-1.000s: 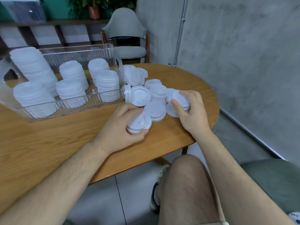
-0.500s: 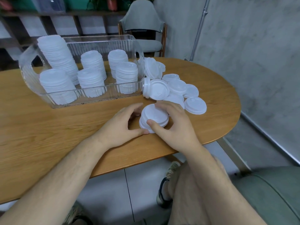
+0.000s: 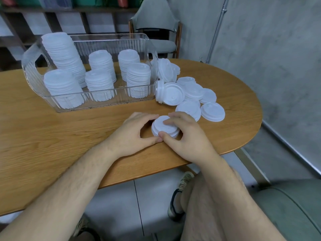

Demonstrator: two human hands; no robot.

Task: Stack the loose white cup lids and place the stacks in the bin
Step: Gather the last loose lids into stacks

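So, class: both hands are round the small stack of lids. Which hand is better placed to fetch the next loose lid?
Probably the right hand. The loose lids lie just beyond it, right of the small stack; the left hand would have to cross over the stack.

On the desk (image 3: pixel 52 136) I see a bin (image 3: pixel 121 101) at the far left, with lid stacks (image 3: pixel 64 54) standing inside it. Loose lids (image 3: pixel 212 112) lie just right of the bin. Nearer, a short stack (image 3: pixel 164 126) sits between my left hand (image 3: pixel 132 134) and right hand (image 3: pixel 187 136). A chair (image 3: pixel 156 23) stands beyond the desk.
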